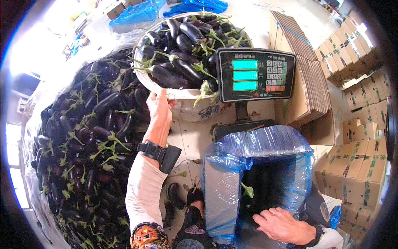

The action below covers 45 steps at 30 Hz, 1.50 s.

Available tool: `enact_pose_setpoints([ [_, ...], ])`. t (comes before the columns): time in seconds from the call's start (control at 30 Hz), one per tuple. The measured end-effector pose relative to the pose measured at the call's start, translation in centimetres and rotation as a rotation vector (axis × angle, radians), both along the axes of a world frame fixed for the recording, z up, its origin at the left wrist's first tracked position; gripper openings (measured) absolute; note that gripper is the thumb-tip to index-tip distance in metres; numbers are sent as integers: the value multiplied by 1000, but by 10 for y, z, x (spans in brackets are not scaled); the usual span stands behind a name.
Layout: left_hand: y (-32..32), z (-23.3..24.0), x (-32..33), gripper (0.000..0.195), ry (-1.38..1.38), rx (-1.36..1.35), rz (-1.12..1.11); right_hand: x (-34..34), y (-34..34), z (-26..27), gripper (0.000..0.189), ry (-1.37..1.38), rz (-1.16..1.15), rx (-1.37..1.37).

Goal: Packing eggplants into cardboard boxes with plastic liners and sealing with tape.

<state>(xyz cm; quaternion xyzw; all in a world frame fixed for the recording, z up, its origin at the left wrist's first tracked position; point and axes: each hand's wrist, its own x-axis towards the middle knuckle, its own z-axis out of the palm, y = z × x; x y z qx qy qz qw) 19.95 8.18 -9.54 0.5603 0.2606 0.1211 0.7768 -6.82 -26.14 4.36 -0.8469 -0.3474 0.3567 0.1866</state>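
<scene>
My left hand grips the near rim of a round white tub heaped with dark purple eggplants. At the lower right, my right hand hangs over the near end of a box lined with blue plastic film. Its fingers are curled, and the palm side is hidden, so whether it holds anything does not show. Inside the shadowed box, a green eggplant stem stands out; the rest is dark. Behind the box rises the lit display of a weighing scale.
A large pile of eggplants fills the left side. Flattened cardboard boxes stand stacked behind the scale, with packed cartons along the right. A few loose eggplants lie on the floor by my feet. Blue plastic film lies beyond the tub.
</scene>
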Motion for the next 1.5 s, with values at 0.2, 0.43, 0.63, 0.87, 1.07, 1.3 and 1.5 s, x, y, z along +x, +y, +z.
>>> enact_pose_setpoints([
  [0.2, 19, 8, 11, 11, -38, 154, -35, -3, 9, 7, 32, 75, 86, 11],
  [0.43, 61, 57, -36, 22, -117, 307, -268, 6, 11, 18, 38, -56, 40, -68],
  [0.63, 138, -36, -187, 32, 161, 1124, -403, -2, 23, 11, 34, -76, 84, -3],
  [0.87, 105, -157, -344, 73, 752, 1555, -581, -7, 11, -13, 26, -131, 96, -98],
  [1.07, 103, -68, -306, 55, 424, 425, -120, 45, -17, -1, 26, -249, -440, 169],
  [1.3, -12, 121, -243, 63, -85, 231, -550, 47, 10, 40, 49, 89, -651, 493],
  [1.5, -111, 172, -223, 92, -314, 451, -1267, 35, 33, 71, 63, 360, -800, 717],
])
